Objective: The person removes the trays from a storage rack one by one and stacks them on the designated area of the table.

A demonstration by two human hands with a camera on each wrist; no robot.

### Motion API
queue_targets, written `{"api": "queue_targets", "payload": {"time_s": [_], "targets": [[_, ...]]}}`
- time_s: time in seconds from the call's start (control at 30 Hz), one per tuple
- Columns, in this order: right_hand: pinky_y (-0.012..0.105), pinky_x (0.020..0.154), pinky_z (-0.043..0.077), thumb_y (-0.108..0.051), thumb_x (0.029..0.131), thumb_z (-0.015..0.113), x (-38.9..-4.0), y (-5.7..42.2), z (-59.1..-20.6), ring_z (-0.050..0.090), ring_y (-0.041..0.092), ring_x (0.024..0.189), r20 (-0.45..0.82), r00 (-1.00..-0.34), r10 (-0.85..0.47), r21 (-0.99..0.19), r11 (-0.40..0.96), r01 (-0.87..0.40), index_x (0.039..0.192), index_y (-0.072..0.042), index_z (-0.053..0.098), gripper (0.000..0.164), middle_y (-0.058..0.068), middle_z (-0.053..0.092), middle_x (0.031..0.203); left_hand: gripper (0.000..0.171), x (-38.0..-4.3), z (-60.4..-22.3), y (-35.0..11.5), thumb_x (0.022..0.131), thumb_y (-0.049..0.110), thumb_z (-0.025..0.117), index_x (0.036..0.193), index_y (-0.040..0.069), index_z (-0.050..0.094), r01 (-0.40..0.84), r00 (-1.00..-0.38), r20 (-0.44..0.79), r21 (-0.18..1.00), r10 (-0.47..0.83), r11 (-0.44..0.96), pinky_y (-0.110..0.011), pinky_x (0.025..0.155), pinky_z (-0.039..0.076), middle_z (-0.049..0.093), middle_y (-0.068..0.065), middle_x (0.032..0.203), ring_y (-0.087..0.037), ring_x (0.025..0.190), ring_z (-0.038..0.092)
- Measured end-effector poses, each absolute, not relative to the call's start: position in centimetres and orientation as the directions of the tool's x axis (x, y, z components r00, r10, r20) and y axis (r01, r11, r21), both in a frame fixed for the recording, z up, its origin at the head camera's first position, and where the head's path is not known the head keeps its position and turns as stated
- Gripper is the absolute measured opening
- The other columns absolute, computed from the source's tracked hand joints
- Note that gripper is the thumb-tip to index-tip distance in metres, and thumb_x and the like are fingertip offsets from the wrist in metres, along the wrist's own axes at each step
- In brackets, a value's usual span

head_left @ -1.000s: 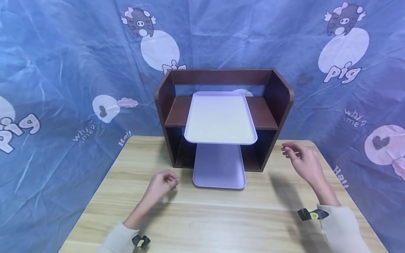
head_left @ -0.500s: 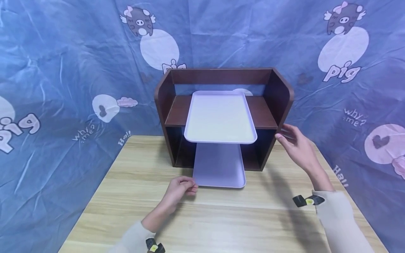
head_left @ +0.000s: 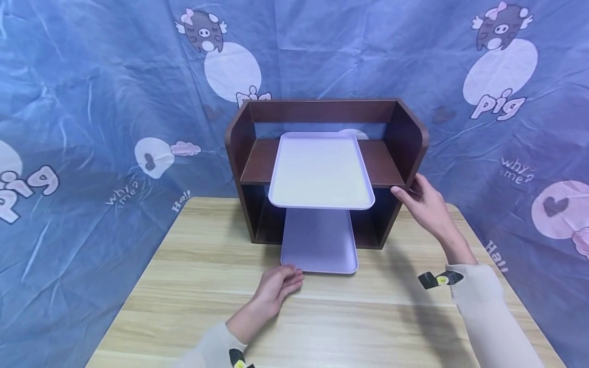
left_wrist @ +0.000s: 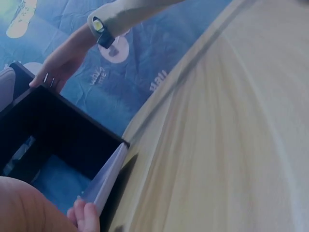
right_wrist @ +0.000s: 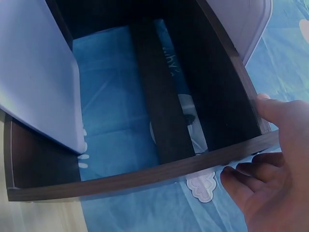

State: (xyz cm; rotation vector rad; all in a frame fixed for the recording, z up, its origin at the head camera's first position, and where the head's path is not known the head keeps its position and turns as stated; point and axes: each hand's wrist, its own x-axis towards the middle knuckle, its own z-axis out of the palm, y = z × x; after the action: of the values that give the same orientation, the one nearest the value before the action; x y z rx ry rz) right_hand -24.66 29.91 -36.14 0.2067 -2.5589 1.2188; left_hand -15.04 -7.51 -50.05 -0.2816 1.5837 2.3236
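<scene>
Lilac trays (head_left: 320, 174), dark brown shelf (head_left: 407, 138), light wood-grain table (head_left: 193, 286), blue pig-print backdrop (head_left: 92, 102)

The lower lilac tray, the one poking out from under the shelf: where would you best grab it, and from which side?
Take the lower tray by its near short rim, coming from the front. Only that end sticks out of the dark shelf unit onto the wooden table; the rest lies underneath, walled in on both sides. The left hand already touches the near left corner, fingers at the raised lip, which probably gives a pinch hold.
</scene>
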Motion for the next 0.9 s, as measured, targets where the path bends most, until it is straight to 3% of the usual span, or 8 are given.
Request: {"api": "queue_targets", "payload": {"time_s": [0.13, 0.23, 0.37, 0.6, 0.77, 0.9], "targets": [[0.032, 0.111, 0.055, -0.039, 0.104, 0.070, -24.9, 29.7, -35.9, 0.058, 0.047, 0.139, 0.324, -0.946, 0.003, -0.721, 0.648, -0.245, 0.157, -0.003, 0.044, 0.069, 0.032, 0.057, 0.151, 0.024, -14.9, -50.4, -6.9, 0.103, 0.001, 0.054, 0.123, -0.014, 0.052, -0.373, -0.927, -0.353, 0.849, 0.123, -0.374, -0.050, 0.115, 0.054, 0.066, -0.027, 0.124, -0.036, 0.122, 0.070], [0.016, 0.104, 0.056, -0.040, 0.103, 0.071, -24.9, 29.6, -35.9, 0.060, 0.047, 0.136, 0.326, -0.945, 0.005, -0.717, 0.653, -0.244, 0.153, -0.001, 0.048, 0.067, 0.032, 0.059, 0.148, 0.029, -14.9, -50.6, -6.5, 0.103, 0.000, 0.053, 0.126, -0.017, 0.050, -0.394, -0.918, -0.372, 0.830, 0.135, -0.394, -0.051, 0.116, 0.052, 0.062, -0.034, 0.130, -0.045, 0.130, 0.065], [0.001, 0.088, 0.045, -0.041, 0.102, 0.072, -25.0, 29.4, -35.9, 0.061, 0.046, 0.136, 0.320, -0.947, 0.008, -0.715, 0.658, -0.235, 0.150, -0.001, 0.050, 0.067, 0.032, 0.060, 0.148, 0.040, -14.8, -51.0, -5.8, 0.104, 0.000, 0.051, 0.136, -0.023, 0.043, -0.419, -0.907, -0.393, 0.807, 0.151, -0.416, -0.051, 0.116, 0.051, 0.054, -0.045, 0.140, -0.052, 0.138, 0.057], [-0.002, 0.082, 0.040, -0.044, 0.101, 0.073, -25.1, 29.3, -35.8, 0.063, 0.044, 0.133, 0.305, -0.952, 0.023, -0.727, 0.652, -0.217, 0.150, -0.002, 0.050, 0.068, 0.031, 0.062, 0.145, 0.054, -15.2, -51.9, -4.7, 0.106, 0.001, 0.047, 0.148, -0.027, 0.028, -0.435, -0.900, -0.388, 0.762, 0.199, -0.480, -0.052, 0.122, 0.045, 0.041, -0.049, 0.151, -0.054, 0.146, 0.046], [0.004, 0.081, 0.040, -0.045, 0.102, 0.071, -25.1, 29.1, -35.9, 0.065, 0.042, 0.128, 0.315, -0.948, 0.044, -0.724, 0.657, -0.210, 0.147, -0.001, 0.053, 0.066, 0.031, 0.065, 0.141, 0.060, -15.8, -52.7, -4.0, 0.108, -0.002, 0.044, 0.154, -0.026, 0.013, -0.421, -0.904, -0.378, 0.704, 0.201, -0.572, -0.052, 0.127, 0.038, 0.027, -0.049, 0.158, -0.056, 0.153, 0.033], [0.007, 0.081, 0.042, -0.045, 0.102, 0.071, -25.2, 29.0, -36.0, 0.066, 0.036, 0.123, 0.320, -0.945, 0.060, -0.719, 0.665, -0.201, 0.144, -0.001, 0.055, 0.063, 0.030, 0.068, 0.138, 0.062, -16.0, -52.9, -3.7, 0.108, -0.004, 0.042, 0.155, -0.025, 0.009, -0.407, -0.907, -0.381, 0.685, 0.179, -0.604, -0.052, 0.128, 0.038, 0.023, -0.048, 0.160, -0.056, 0.154, 0.030]]}}
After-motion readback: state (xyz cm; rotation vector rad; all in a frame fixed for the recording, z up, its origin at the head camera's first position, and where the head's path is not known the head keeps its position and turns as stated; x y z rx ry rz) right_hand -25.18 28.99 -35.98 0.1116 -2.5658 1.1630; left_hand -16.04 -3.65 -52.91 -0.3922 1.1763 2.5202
